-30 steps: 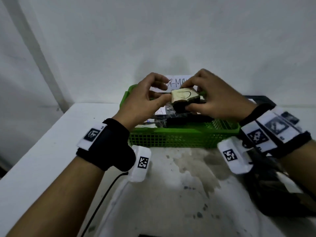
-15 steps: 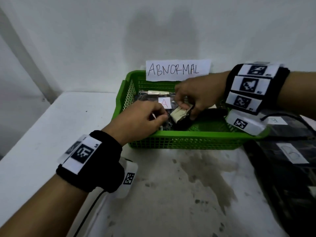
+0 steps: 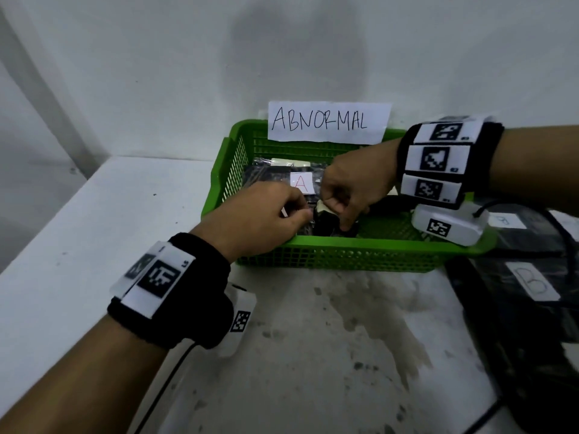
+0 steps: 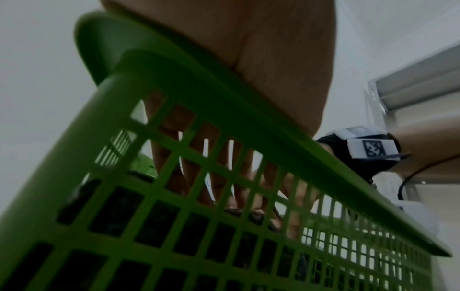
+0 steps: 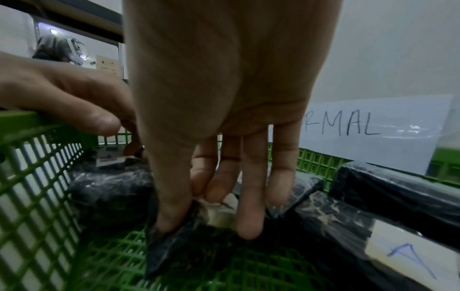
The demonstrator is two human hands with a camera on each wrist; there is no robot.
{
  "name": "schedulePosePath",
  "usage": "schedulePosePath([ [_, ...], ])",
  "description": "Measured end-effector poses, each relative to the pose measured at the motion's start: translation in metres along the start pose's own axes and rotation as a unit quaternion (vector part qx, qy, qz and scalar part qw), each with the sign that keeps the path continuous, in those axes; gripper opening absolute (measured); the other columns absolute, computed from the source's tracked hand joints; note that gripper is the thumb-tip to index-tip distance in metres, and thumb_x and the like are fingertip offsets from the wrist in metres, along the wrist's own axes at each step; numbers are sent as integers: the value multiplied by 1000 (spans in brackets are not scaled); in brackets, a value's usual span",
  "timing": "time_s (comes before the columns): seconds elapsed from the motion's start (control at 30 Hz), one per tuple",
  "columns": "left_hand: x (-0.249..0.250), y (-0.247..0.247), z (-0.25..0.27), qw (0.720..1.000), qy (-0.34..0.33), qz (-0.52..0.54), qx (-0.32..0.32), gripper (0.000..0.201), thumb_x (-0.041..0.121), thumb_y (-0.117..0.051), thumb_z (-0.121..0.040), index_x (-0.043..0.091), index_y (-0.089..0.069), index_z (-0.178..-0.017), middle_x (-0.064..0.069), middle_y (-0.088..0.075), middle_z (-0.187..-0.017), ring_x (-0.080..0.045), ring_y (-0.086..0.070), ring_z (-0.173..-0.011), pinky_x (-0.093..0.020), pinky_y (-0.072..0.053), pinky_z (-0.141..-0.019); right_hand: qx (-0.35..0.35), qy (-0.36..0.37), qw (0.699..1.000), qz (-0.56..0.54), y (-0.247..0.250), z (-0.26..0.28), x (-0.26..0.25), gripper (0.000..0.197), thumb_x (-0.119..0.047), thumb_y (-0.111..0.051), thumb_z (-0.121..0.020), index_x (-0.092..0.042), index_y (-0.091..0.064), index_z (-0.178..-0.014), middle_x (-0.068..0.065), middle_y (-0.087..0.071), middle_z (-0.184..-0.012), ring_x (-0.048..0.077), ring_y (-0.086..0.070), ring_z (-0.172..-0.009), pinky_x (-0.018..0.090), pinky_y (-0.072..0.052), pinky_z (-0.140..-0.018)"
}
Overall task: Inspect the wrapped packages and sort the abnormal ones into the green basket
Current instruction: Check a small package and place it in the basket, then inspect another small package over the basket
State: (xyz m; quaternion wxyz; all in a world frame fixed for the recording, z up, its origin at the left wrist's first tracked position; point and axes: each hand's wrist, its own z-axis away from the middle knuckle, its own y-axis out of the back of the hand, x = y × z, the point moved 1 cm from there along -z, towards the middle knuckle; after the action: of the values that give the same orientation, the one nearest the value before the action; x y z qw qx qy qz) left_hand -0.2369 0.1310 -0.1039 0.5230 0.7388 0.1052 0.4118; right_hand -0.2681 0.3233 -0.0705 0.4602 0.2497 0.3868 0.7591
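Green basket [image 3: 360, 249] against the wall, small black package [image 3: 326, 222] on its floor near the front, right hand [image 3: 354, 186] pinching the package, left hand [image 3: 260, 220] curled beside it, grip unclear.

You've got a white table [image 3: 78, 245] with a dark stained patch [image 3: 369, 314] near its middle, white wall [image 3: 156, 73] behind, and a handwritten "ABNORMAL" paper sign [image 3: 329, 122] [image 5: 373, 130]. A black cable [image 3: 163, 389] crosses the near edge.
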Motion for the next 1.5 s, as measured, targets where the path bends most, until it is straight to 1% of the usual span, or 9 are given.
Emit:
schedulePosePath([
  [0.2, 2, -1, 1, 1000, 1, -20, 6, 18, 36, -54, -98, 26, -69, -102, 6, -66, -94, -16, -63, -85, -37, -54, -83, 44, -13, 983, 175, 0, -7, -20, 29, -39, -77, -83, -17, -59, -80, -4, -59, -67, 18, -59, -68, 25, -40, -56],
  [0.43, 14, 6, 20, 978, -71, 25, 194, 25, 28, -55, -91, 15, -66, -110, 0, -67, -98, -19, -62, -92, -42, -53, -81, 115, -53, 977, 169, 18, 34, -27, 48, -66, -74, -75, -19, -63, -73, -4, -62, -63, 17, -57, -59, 25, -39, -56],
  [0.6, 47, 9, 58, 947, -78, 37, 310, 13, 21, -57, -91, 15, -66, -97, 4, -65, -89, -6, -55, -80, -14, -38, -72, 265, -18, 958, 112, 34, 118, -45, 51, -60, -55, -87, -14, -58, -66, 3, -61, -59, 17, -53, -52, 35, -45, -62],
  [0.8, 95, -13, 140, 998, -38, 43, 17, 18, 45, -61, -92, 29, -67, -98, 12, -66, -82, -8, -64, -75, -30, -53, -65, 243, 23, 969, 32, -39, 178, -114, 38, -44, -56, -94, -18, -59, -68, -3, -56, -56, 7, -52, -52, 20, -39, -55],
  [0.93, 100, -28, 186, 996, 11, -54, -68, 43, 70, -62, -79, 43, -61, -112, 19, -62, -96, -3, -60, -84, -34, -54, -78, 180, -12, 983, 35, -125, 189, -155, 31, -50, -46, -97, -23, -60, -91, -5, -65, -87, 16, -60, -78, 36, -51, -78],
  [1.07, 102, -39, 204, 970, 38, -159, -181, 54, 63, -70, -77, 35, -58, -122, 13, -55, -113, -8, -53, -98, -31, -48, -89, 147, -17, 988, -48, -177, 189, -179, 55, -78, -53, -81, -38, -52, -119, -18, -56, -113, 10, -57, -99, 37, -52, -89],
  [1.23, 98, -45, 202, 967, 32, -156, -200, 42, 46, -81, -74, 30, -48, -94, 8, -57, -94, -12, -52, -80, -32, -43, -70, 185, 13, 971, -152, -187, 179, -180, 40, -64, -71, -78, -33, -50, -90, -13, -60, -94, 6, -57, -82, 35, -51, -75],
  [1.37, 89, -26, 177, 995, -18, -5, -97, 34, 30, -82, -79, 31, -49, -90, 8, -62, -88, 0, -52, -64, -25, -41, -61, 299, 24, 913, -276, -170, 180, -160, 29, -35, -77, -86, -30, -49, -90, -11, -62, -87, 8, -60, -74, 31, -48, -67],
  [1.5, 94, -3, 140, 935, -14, 338, 103, 33, 14, -80, -76, 16, -60, -102, -4, -67, -96, -9, -64, -72, -23, -54, -61, 458, 12, 727, -511, -133, 185, -128, 23, -20, -69, -93, -10, -62, -113, 7, -69, -97, 16, -70, -71, 27, -54, -57],
])
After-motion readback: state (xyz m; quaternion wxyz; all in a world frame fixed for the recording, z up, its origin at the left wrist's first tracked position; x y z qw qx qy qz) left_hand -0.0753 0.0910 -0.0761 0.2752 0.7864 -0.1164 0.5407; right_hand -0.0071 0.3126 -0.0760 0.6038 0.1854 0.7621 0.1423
